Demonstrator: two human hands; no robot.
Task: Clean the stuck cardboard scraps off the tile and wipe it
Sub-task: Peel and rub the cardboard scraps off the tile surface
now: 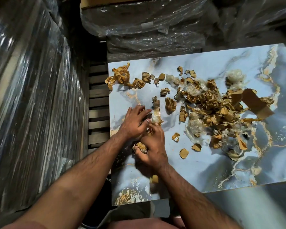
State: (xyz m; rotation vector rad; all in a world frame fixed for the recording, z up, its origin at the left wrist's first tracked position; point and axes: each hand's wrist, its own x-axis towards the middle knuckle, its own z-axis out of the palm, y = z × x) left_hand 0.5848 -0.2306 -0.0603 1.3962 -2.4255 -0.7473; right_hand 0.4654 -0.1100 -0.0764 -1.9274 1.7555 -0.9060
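Observation:
A glossy blue marbled tile [205,166] with gold veins lies flat in front of me. Torn brown cardboard scraps [210,106] and bits of clear plastic wrap are heaped over its middle and right, with smaller pieces scattered around. My left hand [135,123] lies flat near the tile's left edge, fingers spread, pressing on a strip of scrap and tape [156,113]. My right hand [153,148] sits just below it, fingers curled round a crumpled wad of cardboard [140,147].
Stacks of plastic-wrapped tiles [31,96] stand close on the left and more wrapped packs [147,25] at the back. A slatted wooden pallet [98,104] shows in the gap beside the tile. A larger folded cardboard piece [254,103] lies at the right.

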